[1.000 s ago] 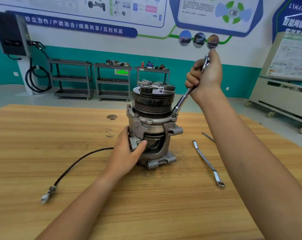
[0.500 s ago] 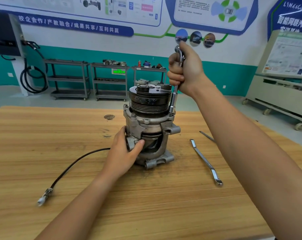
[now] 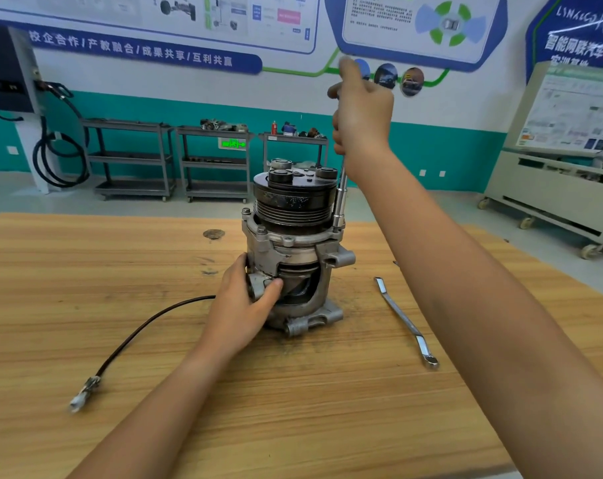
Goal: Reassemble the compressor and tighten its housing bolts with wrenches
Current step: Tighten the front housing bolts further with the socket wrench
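Observation:
The compressor (image 3: 295,252) stands upright on the wooden table (image 3: 86,278), black pulley on top and grey housing below. My left hand (image 3: 245,305) grips the housing's lower left side, thumb across a mounting lug. Above it, my right hand (image 3: 360,117) holds the top of a socket wrench (image 3: 340,202). The wrench's shaft stands almost vertical with its socket on a bolt at the housing's upper right rim. My fingers hide the wrench's upper end.
A flat ring spanner (image 3: 405,321) lies on the table to the right of the compressor. A black cable (image 3: 144,331) with a white connector trails off to the left. A small washer (image 3: 213,234) lies behind. Shelving carts (image 3: 213,160) stand by the far wall.
My right hand has swung the wrench from leaning right to nearly upright and moved left over the bolt. My left hand stays on the housing.

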{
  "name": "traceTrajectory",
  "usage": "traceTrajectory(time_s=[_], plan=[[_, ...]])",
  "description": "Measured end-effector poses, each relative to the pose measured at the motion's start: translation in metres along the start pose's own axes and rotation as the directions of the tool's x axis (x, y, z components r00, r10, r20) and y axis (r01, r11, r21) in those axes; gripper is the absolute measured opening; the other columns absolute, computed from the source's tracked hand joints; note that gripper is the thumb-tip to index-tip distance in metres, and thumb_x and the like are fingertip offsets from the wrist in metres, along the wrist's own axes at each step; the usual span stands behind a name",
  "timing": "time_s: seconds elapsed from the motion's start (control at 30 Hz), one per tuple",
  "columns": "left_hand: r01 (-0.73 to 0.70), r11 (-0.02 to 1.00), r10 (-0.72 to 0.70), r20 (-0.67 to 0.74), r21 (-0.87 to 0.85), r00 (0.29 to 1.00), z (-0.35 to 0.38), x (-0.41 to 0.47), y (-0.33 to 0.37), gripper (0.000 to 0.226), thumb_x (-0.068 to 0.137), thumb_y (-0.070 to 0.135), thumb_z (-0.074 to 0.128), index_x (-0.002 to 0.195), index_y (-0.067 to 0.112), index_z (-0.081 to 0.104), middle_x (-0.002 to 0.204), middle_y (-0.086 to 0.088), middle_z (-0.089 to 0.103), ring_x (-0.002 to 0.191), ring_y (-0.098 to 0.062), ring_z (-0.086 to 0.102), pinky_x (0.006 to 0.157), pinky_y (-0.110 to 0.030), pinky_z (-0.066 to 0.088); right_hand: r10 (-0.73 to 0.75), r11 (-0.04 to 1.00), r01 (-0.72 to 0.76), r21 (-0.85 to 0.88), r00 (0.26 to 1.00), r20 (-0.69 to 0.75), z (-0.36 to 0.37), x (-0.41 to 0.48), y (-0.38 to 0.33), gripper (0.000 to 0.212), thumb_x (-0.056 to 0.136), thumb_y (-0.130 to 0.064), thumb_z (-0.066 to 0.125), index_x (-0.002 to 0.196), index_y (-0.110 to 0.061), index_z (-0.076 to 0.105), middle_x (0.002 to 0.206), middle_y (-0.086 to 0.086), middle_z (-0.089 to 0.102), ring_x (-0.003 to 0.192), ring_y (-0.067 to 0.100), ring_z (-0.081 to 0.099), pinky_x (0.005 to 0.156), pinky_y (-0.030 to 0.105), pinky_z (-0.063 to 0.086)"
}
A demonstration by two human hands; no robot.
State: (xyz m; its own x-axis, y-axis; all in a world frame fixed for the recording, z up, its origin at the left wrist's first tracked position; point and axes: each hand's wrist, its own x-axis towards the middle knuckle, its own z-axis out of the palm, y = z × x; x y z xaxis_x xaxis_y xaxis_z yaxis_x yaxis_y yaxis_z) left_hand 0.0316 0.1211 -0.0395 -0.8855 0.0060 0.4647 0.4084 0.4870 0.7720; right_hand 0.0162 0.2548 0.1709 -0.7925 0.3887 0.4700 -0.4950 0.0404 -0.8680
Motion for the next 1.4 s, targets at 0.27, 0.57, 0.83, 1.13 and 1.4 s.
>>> traceTrajectory(time_s=[0.27, 0.57, 0.83, 1.13, 1.4], plan=[[-0.039, 0.999, 0.04, -0.009, 0.014, 0.999, 0.0, 0.001, 0.002, 0.055, 0.086, 0.034, 0.057, 0.137, 0.017, 0.042, 0.131, 0.003, 0.052, 0.121, -0.013, 0.047, 0.099, -0.032, 0.04, 0.087, 0.994, -0.099, 0.052, 0.974, 0.208, -0.007, 0.009, 0.0, 0.034, 0.101, -0.029, 0.041, 0.07, -0.013, 0.042, 0.039, -0.005, 0.022, 0.031, 0.01, 0.015, 0.039, 0.013, 0.015], [-0.034, 0.999, 0.034, -0.015, -0.007, 0.999, -0.001, -0.002, 0.003, 0.047, 0.087, 0.031, 0.058, 0.131, 0.02, 0.046, 0.123, 0.007, 0.056, 0.115, -0.013, 0.051, 0.091, -0.031, 0.043, 0.182, 0.981, -0.179, -0.081, 0.983, 0.03, -0.003, 0.013, -0.004, 0.035, 0.101, -0.024, 0.033, 0.077, -0.008, 0.051, 0.051, -0.002, 0.033, 0.038, 0.011, 0.028, 0.036, 0.018, 0.022], [-0.056, 0.998, 0.057, -0.004, 0.029, 0.998, -0.002, -0.002, 0.002, 0.044, 0.087, 0.033, 0.057, 0.128, 0.024, 0.047, 0.116, 0.014, 0.055, 0.106, -0.005, 0.05, 0.079, -0.017, 0.037, 0.246, 0.966, -0.229, -0.121, 0.959, 0.143, 0.001, 0.01, -0.009, 0.044, 0.101, -0.041, 0.032, 0.076, -0.008, 0.047, 0.043, -0.004, 0.03, 0.025, 0.008, 0.02, 0.033, 0.013, 0.018], [-0.094, 0.995, 0.094, -0.013, 0.03, 0.995, -0.004, -0.002, 0.002, 0.043, 0.081, 0.04, 0.055, 0.122, 0.036, 0.044, 0.1, 0.039, 0.045, 0.088, 0.031, 0.041, 0.069, 0.006, 0.032, 0.281, 0.951, -0.31, -0.003, 0.858, 0.43, -0.015, 0.021, -0.006, 0.037, 0.101, -0.027, 0.028, 0.065, -0.018, 0.033, 0.036, -0.007, 0.02, 0.031, 0.008, 0.012, 0.033, 0.011, 0.012], [-0.087, 0.989, 0.088, -0.002, 0.122, 0.996, -0.004, 0.001, -0.006, 0.069, 0.078, 0.049, 0.052, 0.14, 0.021, 0.04, 0.116, 0.018, 0.053, 0.09, 0.003, 0.051, 0.067, 0.002, 0.034, 0.239, 0.947, -0.316, 0.054, 0.808, 0.538, -0.019, 0.028, -0.001, 0.038, 0.101, -0.026, 0.027, 0.065, -0.017, 0.032, 0.036, -0.008, 0.018, 0.03, 0.008, 0.011, 0.033, 0.012, 0.012]])
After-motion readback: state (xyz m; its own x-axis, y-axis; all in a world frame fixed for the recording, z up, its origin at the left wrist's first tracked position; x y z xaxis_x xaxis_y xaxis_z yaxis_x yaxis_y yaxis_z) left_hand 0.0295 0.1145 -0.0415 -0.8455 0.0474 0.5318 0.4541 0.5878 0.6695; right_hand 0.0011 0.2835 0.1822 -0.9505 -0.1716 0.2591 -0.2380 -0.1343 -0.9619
